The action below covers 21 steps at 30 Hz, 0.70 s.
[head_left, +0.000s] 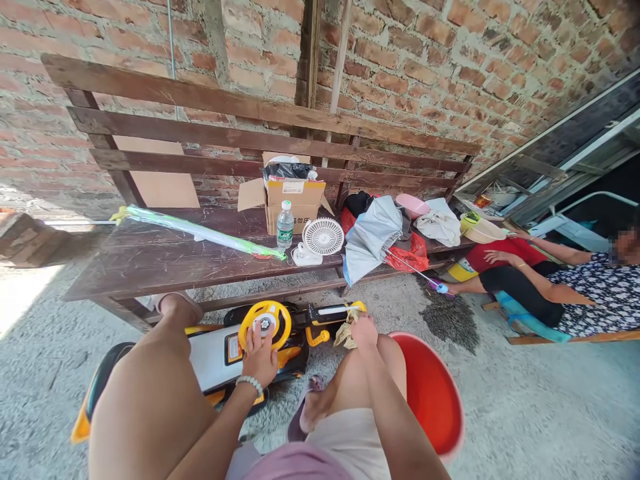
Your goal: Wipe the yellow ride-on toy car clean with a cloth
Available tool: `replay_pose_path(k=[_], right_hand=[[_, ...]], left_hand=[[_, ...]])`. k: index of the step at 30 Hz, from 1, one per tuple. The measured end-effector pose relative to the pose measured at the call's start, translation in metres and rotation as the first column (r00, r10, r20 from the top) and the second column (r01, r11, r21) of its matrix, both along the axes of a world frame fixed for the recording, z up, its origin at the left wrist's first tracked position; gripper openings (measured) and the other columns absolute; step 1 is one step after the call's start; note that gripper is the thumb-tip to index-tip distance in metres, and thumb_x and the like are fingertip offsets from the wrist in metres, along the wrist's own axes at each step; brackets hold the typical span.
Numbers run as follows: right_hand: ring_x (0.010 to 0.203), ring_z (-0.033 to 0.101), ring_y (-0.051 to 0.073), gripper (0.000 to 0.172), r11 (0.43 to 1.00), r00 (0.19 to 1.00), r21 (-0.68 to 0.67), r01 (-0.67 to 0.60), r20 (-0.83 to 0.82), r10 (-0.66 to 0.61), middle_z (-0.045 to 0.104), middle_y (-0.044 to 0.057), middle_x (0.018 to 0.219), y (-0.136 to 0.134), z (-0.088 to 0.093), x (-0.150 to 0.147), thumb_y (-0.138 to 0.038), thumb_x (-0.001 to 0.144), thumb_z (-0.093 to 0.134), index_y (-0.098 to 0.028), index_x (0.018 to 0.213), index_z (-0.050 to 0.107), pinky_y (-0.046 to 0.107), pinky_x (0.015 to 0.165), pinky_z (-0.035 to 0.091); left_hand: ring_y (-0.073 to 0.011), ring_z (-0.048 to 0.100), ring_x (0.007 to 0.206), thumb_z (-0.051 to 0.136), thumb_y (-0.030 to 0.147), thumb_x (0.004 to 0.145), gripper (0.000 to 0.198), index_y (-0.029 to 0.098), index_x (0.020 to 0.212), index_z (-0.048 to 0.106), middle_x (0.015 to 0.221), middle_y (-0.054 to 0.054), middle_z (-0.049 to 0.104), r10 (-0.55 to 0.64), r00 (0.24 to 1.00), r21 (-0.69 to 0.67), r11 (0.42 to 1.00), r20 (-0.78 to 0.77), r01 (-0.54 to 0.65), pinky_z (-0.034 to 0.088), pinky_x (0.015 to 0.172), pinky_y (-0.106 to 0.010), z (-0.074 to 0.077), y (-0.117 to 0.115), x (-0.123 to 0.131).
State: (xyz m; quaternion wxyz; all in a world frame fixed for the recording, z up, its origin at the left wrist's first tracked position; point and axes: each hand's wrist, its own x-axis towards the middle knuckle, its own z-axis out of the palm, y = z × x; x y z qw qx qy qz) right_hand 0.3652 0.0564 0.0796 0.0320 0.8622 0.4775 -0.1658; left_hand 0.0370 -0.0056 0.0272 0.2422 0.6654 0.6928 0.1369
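Note:
Between my legs is a yellow, black and white ride-on toy excavator (213, 360). My left hand (260, 360), a beaded bracelet on its wrist, lies on the toy's yellow steering wheel (283, 319), with the fingers stretched over the rim towards the hub. My right hand (365, 331) is closed on a crumpled, yellowish cloth (345, 335). That cloth touches the end of the toy's front arm (330, 311), near its yellow tip. The fingers of my right hand are partly hidden. Beside my right leg stands a red basin (435, 393), whose near side is partly covered by my forearm.
Along the brick wall runs a wooden bench (165, 267). On it are a cardboard box (295, 197), a water bottle (285, 227), a white fan (323, 237), a silver umbrella (375, 230) and a long green-and-white wrapped object (200, 231). Another person (595, 293) sits at right.

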Motion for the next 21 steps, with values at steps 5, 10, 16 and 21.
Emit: replay_pose_path(k=[5, 10, 16, 21], right_hand=[[0.122, 0.075, 0.029, 0.075, 0.996, 0.997, 0.055, 0.071, 0.029, -0.072, 0.044, 0.031, 0.165, 0.006, -0.004, 0.000, -0.029, 0.107, 0.044, -0.011, 0.175, 0.019, 0.038, 0.103, 0.058], [0.136, 0.067, 0.033, 0.082, 0.986, 0.997, -0.148, -0.073, 0.014, 0.076, 0.037, 0.036, 0.169, 0.013, -0.016, -0.009, -0.021, 0.102, 0.051, -0.007, 0.175, 0.017, 0.040, 0.109, 0.055], [0.133, 0.069, 0.034, 0.072, 0.963, 0.980, -0.194, -0.186, 0.038, 0.196, 0.049, 0.031, 0.162, 0.009, -0.023, -0.020, -0.014, 0.100, 0.049, -0.014, 0.171, 0.034, 0.045, 0.109, 0.055], [0.133, 0.069, 0.036, 0.064, 0.980, 0.988, -0.123, -0.154, -0.006, 0.155, 0.052, 0.032, 0.160, 0.008, -0.020, -0.020, -0.018, 0.101, 0.054, -0.013, 0.164, 0.046, 0.045, 0.108, 0.055]], left_hand=[[-0.0456, 0.008, 0.171, 0.048, 0.021, 0.102, 0.066, 0.018, 0.168, 0.048, 0.185, -0.019, 0.014, 0.006, 1.000, 0.001, 1.000, 0.003, -0.006, 0.040, 0.125, -0.071, 0.001, 0.000, 0.002], [-0.0453, 0.009, 0.171, 0.051, 0.025, 0.102, 0.067, 0.018, 0.168, 0.047, 0.185, -0.019, 0.016, 0.007, 1.000, 0.014, 1.000, 0.015, -0.008, 0.037, 0.126, -0.072, -0.002, 0.000, 0.001], [-0.0449, 0.010, 0.171, 0.052, 0.029, 0.099, 0.071, 0.017, 0.168, 0.047, 0.185, -0.018, 0.018, 0.011, 0.999, 0.040, 0.999, 0.041, -0.013, 0.029, 0.130, -0.072, -0.008, 0.000, -0.003], [-0.0450, 0.006, 0.171, 0.046, 0.027, 0.101, 0.069, 0.016, 0.170, 0.045, 0.186, -0.018, 0.015, 0.002, 0.999, 0.004, 1.000, 0.033, -0.002, 0.034, 0.128, -0.071, -0.005, 0.000, -0.003]])
